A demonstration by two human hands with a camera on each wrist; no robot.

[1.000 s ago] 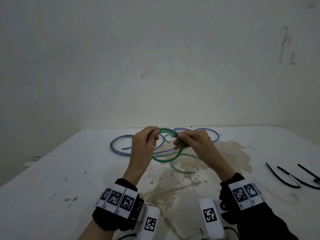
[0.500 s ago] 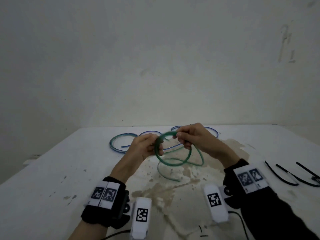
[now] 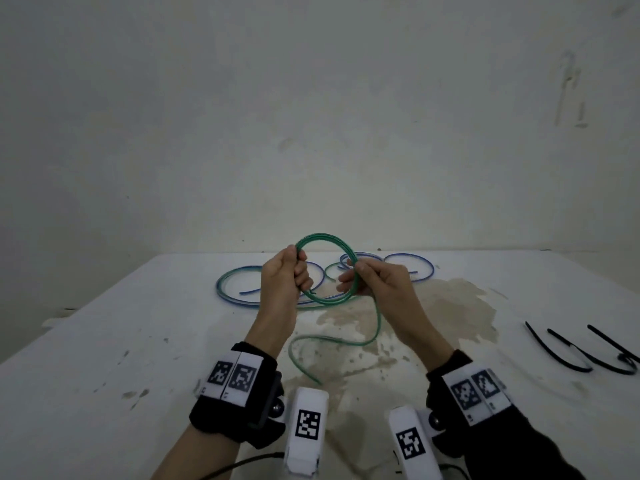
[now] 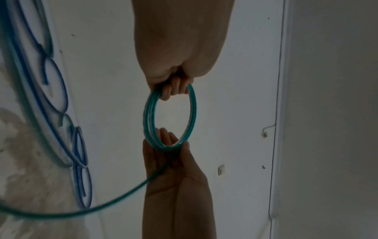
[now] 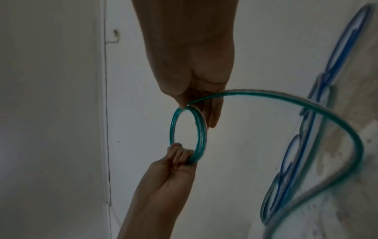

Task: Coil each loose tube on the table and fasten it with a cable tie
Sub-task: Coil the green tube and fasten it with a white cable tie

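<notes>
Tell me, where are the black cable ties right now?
In the head view, the black cable ties lie on the white table at its right edge, beyond the right hand, untouched.

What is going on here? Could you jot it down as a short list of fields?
Left hand: grips one side of the green tube coil
Right hand: pinches the opposite side
Coil: held up above the table
Loose end: trails down onto the table
Other tubes: blue, lying loose behind
Cable ties: black, at the right, untouched
</notes>
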